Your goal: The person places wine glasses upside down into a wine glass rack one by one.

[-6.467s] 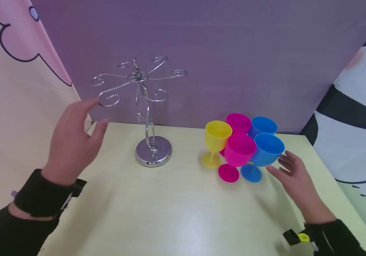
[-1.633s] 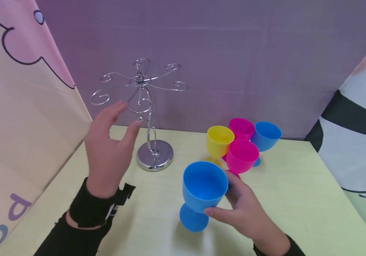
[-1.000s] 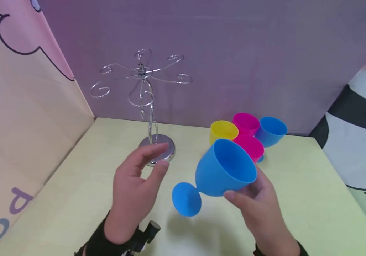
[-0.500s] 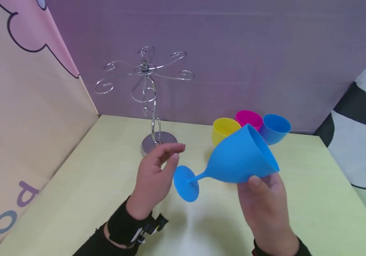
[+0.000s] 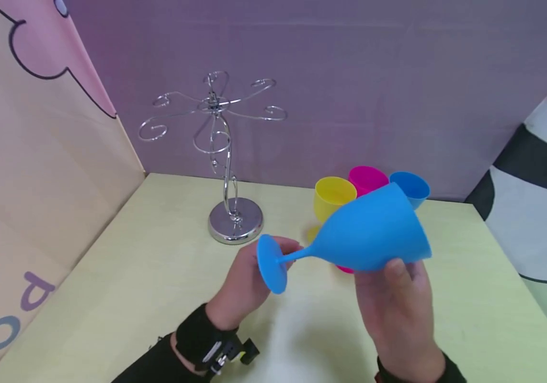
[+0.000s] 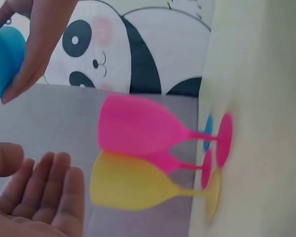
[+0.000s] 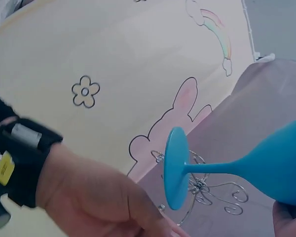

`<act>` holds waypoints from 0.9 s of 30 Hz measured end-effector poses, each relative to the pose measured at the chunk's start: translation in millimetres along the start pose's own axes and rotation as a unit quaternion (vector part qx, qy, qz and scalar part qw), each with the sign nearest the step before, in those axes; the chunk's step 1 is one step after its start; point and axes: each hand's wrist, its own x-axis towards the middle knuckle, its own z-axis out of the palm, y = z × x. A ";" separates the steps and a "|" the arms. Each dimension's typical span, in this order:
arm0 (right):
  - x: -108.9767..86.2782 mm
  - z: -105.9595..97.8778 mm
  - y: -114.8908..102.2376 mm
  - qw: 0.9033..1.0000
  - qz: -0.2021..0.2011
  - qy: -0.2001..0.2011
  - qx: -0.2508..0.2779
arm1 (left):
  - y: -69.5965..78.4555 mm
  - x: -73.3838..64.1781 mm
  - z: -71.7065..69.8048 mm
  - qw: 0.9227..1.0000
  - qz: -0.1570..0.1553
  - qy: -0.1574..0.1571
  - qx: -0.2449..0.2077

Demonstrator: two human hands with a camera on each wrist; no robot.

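Observation:
My right hand holds a blue plastic goblet by its bowl, thumb on the near side. The goblet lies nearly sideways in the air, its mouth to the right and its round foot to the left. My left hand is just behind that foot, which covers part of it. In the left wrist view the left hand's fingers are loosely bent with nothing between them and the thumb. Behind the held goblet stand a yellow goblet, pink goblets and another blue goblet, partly covered.
A chrome stand with several curled wire arms stands at the back left of the pale table. A purple backdrop rises behind, with printed cartoon panels at both sides.
The right hand has picked the front blue goblet from the group, brought it to the middle, lifted it and tipped it sideways. The left hand has moved from the stand toward its foot.

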 end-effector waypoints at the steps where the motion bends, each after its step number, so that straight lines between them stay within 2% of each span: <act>1: 0.7 -0.4 0.0 1.000 0.001 -0.005 0.006 | -0.7 -1.2 2.5 1.000 -0.001 -0.012 -0.005; 3: 2.3 -1.7 1.0 1.000 0.007 -0.017 0.026 | -1.1 -4.9 7.1 1.000 -0.001 -0.020 0.019; 5: 3.3 -3.1 2.7 0.998 0.020 -0.024 0.055 | -0.1 -9.4 12.3 1.000 -0.004 -0.019 -0.019; 9: 5.3 -4.6 7.0 0.992 0.048 -0.024 0.117 | 3.3 -15.8 21.6 0.996 0.026 0.013 -0.079; 13: 6.6 -3.5 9.7 0.984 0.068 -0.017 0.165 | 9.1 -17.9 27.3 0.993 0.057 0.049 -0.095; 17: 4.3 0.2 13.5 0.981 0.086 -0.007 0.173 | 16.3 -22.0 30.7 0.987 0.069 0.067 -0.128; 23: -2.1 10.8 22.9 0.980 0.130 0.015 0.151 | 27.5 -29.3 34.6 0.972 0.075 0.115 -0.193; 27: -5.0 14.9 27.9 0.976 0.150 0.015 0.155 | 36.3 -32.6 32.9 0.964 0.099 0.124 -0.214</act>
